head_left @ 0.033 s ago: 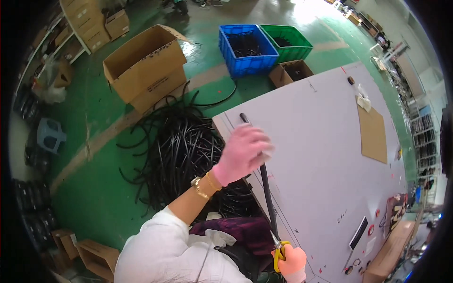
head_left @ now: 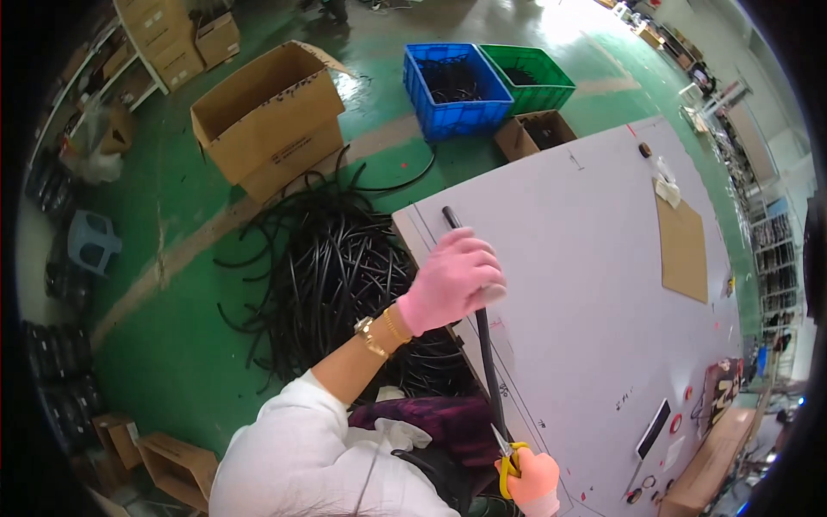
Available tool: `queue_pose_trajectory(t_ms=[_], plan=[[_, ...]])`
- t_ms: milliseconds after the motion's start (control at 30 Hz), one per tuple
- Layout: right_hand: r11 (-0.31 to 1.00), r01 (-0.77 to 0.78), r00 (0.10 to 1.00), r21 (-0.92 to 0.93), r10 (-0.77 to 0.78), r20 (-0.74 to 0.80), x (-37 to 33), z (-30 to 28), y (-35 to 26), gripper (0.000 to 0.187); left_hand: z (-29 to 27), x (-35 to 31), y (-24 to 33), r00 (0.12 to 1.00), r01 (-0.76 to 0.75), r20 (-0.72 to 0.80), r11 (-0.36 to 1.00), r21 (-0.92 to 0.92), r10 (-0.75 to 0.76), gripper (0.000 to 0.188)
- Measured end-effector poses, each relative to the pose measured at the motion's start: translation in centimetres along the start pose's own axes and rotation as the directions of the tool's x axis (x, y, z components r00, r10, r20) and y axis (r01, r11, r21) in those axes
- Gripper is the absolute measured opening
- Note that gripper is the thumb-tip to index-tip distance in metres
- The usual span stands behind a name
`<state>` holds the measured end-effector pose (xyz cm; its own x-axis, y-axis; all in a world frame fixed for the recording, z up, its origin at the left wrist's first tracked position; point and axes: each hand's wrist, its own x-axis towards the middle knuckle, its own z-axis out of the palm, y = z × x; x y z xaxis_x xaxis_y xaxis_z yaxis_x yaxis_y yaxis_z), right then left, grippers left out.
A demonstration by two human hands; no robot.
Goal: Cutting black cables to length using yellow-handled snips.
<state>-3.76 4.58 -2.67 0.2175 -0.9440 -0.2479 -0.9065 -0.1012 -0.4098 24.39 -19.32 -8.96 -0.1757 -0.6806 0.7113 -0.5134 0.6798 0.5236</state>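
Observation:
A long black rubber tube (head_left: 488,362) lies along the left edge of the white table. Over its upper part, my left hand (head_left: 453,283) in a pink glove is closed around it, and a short end shows beyond the fingers. Close to the tube's near end, my right hand (head_left: 532,484), in a pale orange glove, grips a pair of scissors (head_left: 506,461) with yellow handles. The blades are slightly parted and point up beside the tube; whether they touch it I cannot tell. A large tangled pile of black tubes (head_left: 332,276) lies left of the table.
The white table top (head_left: 577,276) bears a cardboard sheet (head_left: 683,250) and a black flat object (head_left: 653,429). Beyond it stand a blue crate (head_left: 465,116), a green crate (head_left: 547,93) and a small carton (head_left: 515,142). A big open carton (head_left: 271,129) stands behind the pile.
The view has shifted slightly. My left hand's thumb has come a little nearer along the tube. My right hand and the scissors look almost the same.

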Motion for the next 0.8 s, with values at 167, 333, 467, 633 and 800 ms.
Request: queue_pose_trajectory(t_ms=[167,333,467,633,800], plan=[[0.994,-0.104,0.991,-0.024,0.106,0.087,0.2,-1.2,1.7,0.026,1.1,-0.1,-2.2,0.960,-0.017,0.279,0.982,0.187,-0.037,0.037],[0.991,-0.101,0.994,-0.087,0.105,0.043,1.6,-2.2,1.7,0.027,0.8,0.2,-3.7,0.962,0.002,0.266,0.971,0.238,-0.067,0.038],[0.995,-0.054,0.998,-0.085,0.057,0.037,2.9,-2.3,0.8,0.024,0.0,0.0,-4.5,0.973,0.025,0.213,0.958,0.287,-0.089,0.037],[0.988,-0.086,0.996,-0.126,0.088,0.013,3.2,-1.8,1.3,0.016,0.7,-0.6,-4.3,0.983,0.101,0.112,0.942,0.320,-0.144,0.034],[0.987,-0.105,0.994,-0.124,0.109,0.029,3.5,-1.8,0.8,0.014,0.6,-0.5,-4.3,0.981,0.164,0.042,0.932,0.322,-0.187,0.031]])
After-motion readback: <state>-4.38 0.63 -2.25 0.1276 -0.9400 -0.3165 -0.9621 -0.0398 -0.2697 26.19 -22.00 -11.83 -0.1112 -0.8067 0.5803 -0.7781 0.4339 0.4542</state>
